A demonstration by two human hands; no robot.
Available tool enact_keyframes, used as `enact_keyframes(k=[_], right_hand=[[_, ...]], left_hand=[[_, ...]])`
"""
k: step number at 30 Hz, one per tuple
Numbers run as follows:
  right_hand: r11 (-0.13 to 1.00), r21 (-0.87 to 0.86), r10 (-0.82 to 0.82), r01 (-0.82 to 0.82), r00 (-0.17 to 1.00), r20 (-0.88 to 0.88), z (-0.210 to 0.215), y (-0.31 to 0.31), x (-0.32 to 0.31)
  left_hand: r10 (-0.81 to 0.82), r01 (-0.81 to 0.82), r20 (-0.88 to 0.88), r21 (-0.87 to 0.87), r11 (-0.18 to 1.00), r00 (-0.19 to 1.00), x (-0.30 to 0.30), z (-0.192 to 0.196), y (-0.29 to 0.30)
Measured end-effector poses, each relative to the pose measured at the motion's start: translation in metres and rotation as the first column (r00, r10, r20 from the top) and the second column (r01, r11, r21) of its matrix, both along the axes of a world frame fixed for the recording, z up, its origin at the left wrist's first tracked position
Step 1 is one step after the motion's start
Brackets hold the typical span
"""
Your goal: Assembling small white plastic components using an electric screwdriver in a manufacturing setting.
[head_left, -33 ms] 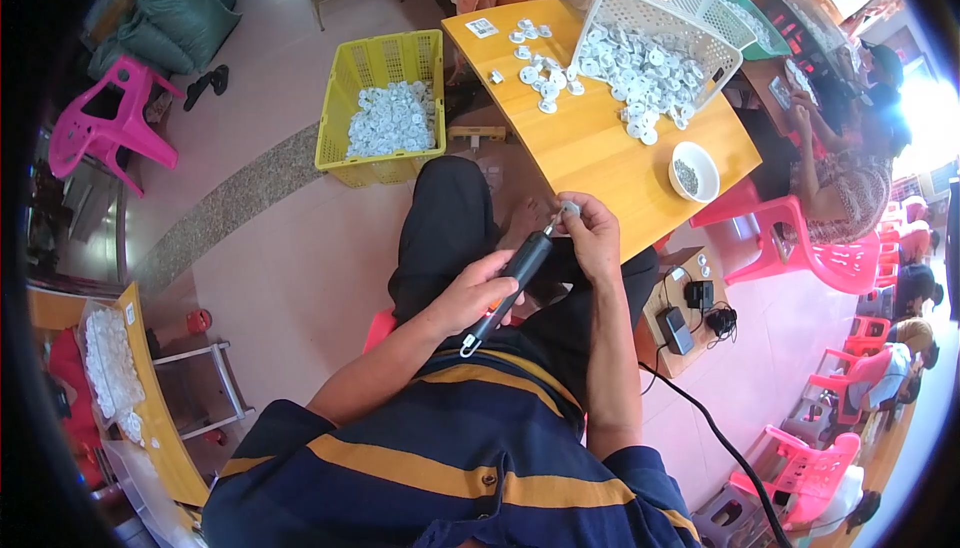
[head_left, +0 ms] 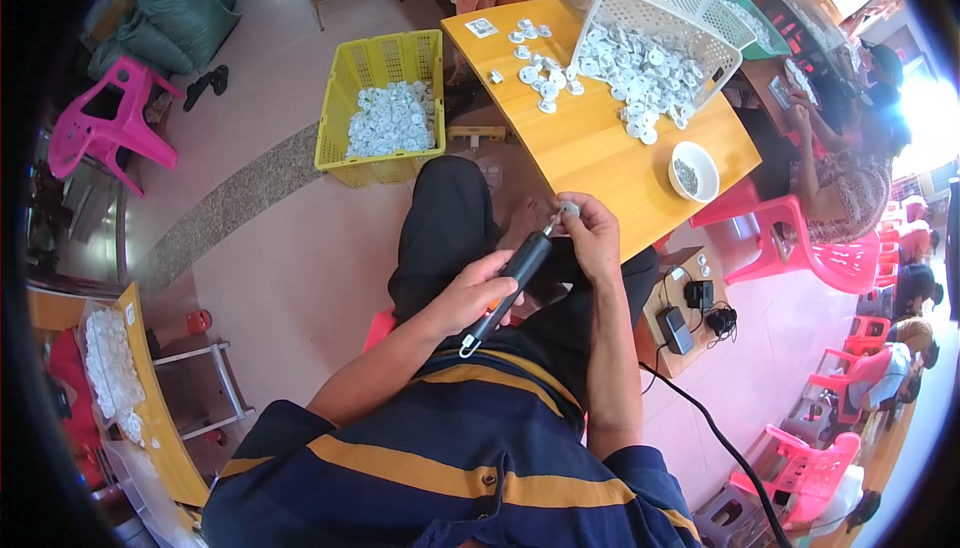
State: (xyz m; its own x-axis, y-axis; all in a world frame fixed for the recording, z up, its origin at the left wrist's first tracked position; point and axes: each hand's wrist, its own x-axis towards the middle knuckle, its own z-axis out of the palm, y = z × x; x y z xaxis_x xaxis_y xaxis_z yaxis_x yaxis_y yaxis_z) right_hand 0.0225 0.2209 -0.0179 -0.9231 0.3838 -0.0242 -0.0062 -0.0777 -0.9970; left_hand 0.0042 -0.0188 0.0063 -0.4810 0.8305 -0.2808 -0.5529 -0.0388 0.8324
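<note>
My left hand [head_left: 478,293] is wrapped round a black electric screwdriver [head_left: 526,260], which slants up and to the right across my lap. Its bit meets a small white plastic part [head_left: 570,209], pinched between the fingers of my right hand [head_left: 594,238]. Whether a screw sits at the tip is too small to tell. Similar white round parts [head_left: 640,68] spill from a tipped white basket [head_left: 722,70] onto the wooden table [head_left: 590,158] ahead. A white bowl [head_left: 708,176] of small metal pieces, apparently screws, stands near the table's right corner.
A yellow crate [head_left: 335,98] of white parts stands on the floor left of the table. Power adapters [head_left: 676,330] and a black cable [head_left: 715,426] lie to my right. A pink stool [head_left: 118,128] stands far left. Another person [head_left: 850,178] sits beyond the table's right side.
</note>
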Motion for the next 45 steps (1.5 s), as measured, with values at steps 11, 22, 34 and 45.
enact_keyframes(k=[11, 22, 34, 45], right_hand=[[0.998, 0.033, 0.057, -0.057, 0.998, 0.006, 0.0007, 0.0024, 0.0012], [1.000, -0.004, 0.028, -0.028, 1.000, 0.008, 0.0008, -0.0009, 0.0019], [1.000, 0.008, 0.023, -0.024, 1.000, 0.013, 0.0011, -0.0008, 0.0004], [1.000, 0.004, 0.023, -0.023, 1.000, 0.019, 0.0023, -0.0010, 0.0004]], left_hand=[[-0.023, 0.020, 0.077, 0.037, 0.999, 0.997, -0.0030, 0.0030, -0.0022], [-0.026, 0.025, 0.054, 0.016, 1.000, 0.998, -0.0032, 0.0045, -0.0003], [-0.030, 0.030, 0.049, 0.014, 0.999, 0.998, -0.0054, 0.0009, 0.0006], [-0.034, 0.032, 0.050, 0.033, 0.999, 0.998, -0.0065, -0.0001, 0.0002]])
